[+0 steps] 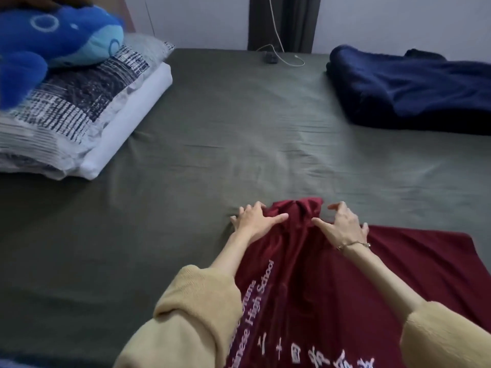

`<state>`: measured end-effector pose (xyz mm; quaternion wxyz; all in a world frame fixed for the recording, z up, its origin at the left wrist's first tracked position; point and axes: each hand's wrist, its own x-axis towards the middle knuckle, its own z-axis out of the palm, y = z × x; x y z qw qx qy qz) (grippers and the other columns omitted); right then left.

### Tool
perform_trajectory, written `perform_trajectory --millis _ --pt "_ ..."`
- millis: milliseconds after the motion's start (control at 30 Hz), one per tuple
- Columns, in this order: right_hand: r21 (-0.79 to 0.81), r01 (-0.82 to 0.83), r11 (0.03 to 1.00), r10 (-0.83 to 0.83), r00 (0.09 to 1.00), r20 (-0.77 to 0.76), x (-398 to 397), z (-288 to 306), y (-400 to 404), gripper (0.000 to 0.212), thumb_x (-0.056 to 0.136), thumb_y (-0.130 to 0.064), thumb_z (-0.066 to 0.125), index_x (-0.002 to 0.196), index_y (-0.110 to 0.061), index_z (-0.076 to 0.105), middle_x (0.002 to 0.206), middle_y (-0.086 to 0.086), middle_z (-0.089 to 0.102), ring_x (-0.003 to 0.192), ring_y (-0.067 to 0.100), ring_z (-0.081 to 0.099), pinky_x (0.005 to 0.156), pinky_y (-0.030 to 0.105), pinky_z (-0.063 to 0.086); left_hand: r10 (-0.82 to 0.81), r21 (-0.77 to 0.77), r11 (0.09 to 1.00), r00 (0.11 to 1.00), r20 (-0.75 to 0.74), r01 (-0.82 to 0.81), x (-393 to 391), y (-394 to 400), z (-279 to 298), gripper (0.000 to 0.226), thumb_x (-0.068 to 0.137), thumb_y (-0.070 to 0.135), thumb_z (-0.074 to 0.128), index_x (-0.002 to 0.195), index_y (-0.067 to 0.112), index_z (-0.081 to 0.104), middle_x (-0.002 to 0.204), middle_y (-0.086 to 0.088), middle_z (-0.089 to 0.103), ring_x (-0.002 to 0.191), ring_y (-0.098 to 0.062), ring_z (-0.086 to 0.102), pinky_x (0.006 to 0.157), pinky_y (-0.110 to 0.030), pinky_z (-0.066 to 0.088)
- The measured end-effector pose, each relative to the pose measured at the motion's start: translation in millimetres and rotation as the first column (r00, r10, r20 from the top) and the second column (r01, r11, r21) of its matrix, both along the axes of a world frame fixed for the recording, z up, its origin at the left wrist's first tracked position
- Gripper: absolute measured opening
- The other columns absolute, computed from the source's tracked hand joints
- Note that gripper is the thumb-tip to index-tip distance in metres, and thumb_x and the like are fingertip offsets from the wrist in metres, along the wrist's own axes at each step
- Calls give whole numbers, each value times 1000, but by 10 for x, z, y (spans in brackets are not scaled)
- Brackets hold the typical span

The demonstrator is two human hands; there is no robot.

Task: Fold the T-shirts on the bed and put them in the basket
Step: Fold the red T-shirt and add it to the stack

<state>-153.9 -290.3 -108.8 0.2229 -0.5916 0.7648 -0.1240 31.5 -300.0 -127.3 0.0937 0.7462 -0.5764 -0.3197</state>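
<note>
Here the red T-shirt [305, 282] lies on the bed [212, 128], printed side up, so it can be folded. The left hand [255, 220] and right hand [342, 227] pinch its bunched top edge with curled fingers [276, 217], likely to pull it flat. No basket shows.

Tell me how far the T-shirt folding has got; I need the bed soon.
Nothing looks finished. In hand: the left hand and right hand grip the bunched top of the maroon T-shirt. Left: folding it, the navy garment, and basketing; no basket is in view.
</note>
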Motion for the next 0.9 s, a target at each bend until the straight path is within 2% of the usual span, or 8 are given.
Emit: perform_trajectory --millis 133,200,300,367,567,767,833,900 --pt "228 94 969 -72 992 -104 95 -26 -514 77 80 -69 50 128 -9 46 124 12 59 124 29 48 109 46 20 25 25 999 997 71 -27 3 -383 -142 42 93 49 47 124 24 56 135 -7 53 131 -26 41 111 -49 19" --pt "281 49 958 -37 998 -49 188 -109 -726 56 79 -63 57 106 -14 61 104 6 65 108 25 58 104 43 30 174 -2 984 971 -164 -177 170 -503 -138 37 98 34 43 129 19 55 137 -7 53 129 -24 45 111 -38 26" --pt "260 -58 964 -61 902 427 436 -216 -936 13 84 -20 67 84 -7 63 46 -12 56 45 2 53 57 24 49 442 212 883 594 -672 -418 617 -609 -38 31 98 14 40 108 -3 64 100 -8 69 94 -23 61 72 -17 47" --pt "248 -42 968 -129 762 634 660 -162 -1037 13 85 5 55 81 -7 61 41 -11 55 42 2 51 42 13 40 520 384 848 432 -737 -365 967 -622 13 23 90 22 47 80 7 62 65 -4 63 59 -15 52 54 -22 40" --pt "426 -205 881 -152 730 666 1067 -217 -1215 31 69 -21 82 96 -12 70 88 6 73 84 20 69 75 30 55 321 443 893 808 -494 -84 1353 -751 11 65 58 71 69 91 15 65 85 0 62 76 -13 52 67 -25 36" --pt "498 -165 852 -357 513 781 979 -362 -1167 13 81 -8 68 93 -4 67 74 10 70 65 21 67 63 28 57 201 487 873 928 -313 -25 1175 -920 -226 48 75 36 76 106 0 68 98 -7 71 85 -19 67 82 -28 53" --pt "493 -177 852 -381 436 815 941 -330 -1180 7 84 -7 64 91 -7 66 75 9 71 64 19 68 61 27 57 381 527 848 744 -550 -44 1193 -874 -230 24 90 28 62 91 5 68 75 -3 71 63 -13 66 65 -22 52" --pt "487 -177 855 -383 419 824 929 -328 -1186 7 86 -6 62 92 -8 66 74 7 72 63 16 69 59 24 57 587 562 808 309 -748 -175 1267 -816 -259 38 99 25 45 74 9 70 60 0 68 53 -9 65 57 -18 53"
